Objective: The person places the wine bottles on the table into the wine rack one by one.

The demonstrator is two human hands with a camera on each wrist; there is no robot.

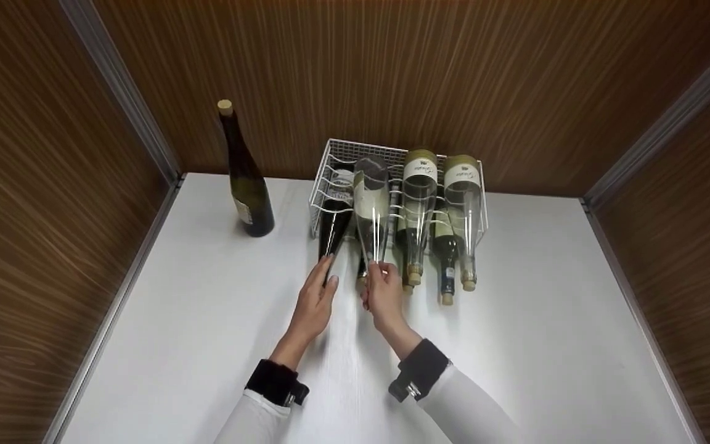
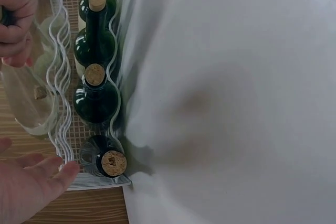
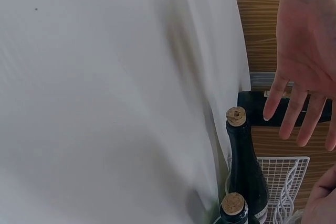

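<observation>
My right hand [image 1: 386,293] grips the neck of a clear glass wine bottle [image 1: 371,197], which lies on the upper level of a white wire bottle rack [image 1: 313,213] with its base toward the back. My left hand [image 1: 315,302] is held with fingers straight, close to the neck of a dark wine bottle [image 1: 334,225] at the rack's left end. In the right wrist view, the left palm [image 3: 307,61] stays apart from that corked bottle [image 3: 247,166]. Two more clear bottles, one in the middle [image 1: 420,203] and one at the right [image 1: 463,203], lie on top, corks forward.
Beneath the clear bottles lie green bottles [image 1: 446,253] with corks toward me. A dark green corked bottle [image 1: 253,197] stands upright left of the rack. Wood-grain panels [image 1: 355,74] rise behind and at both sides of the white tabletop [image 1: 207,296].
</observation>
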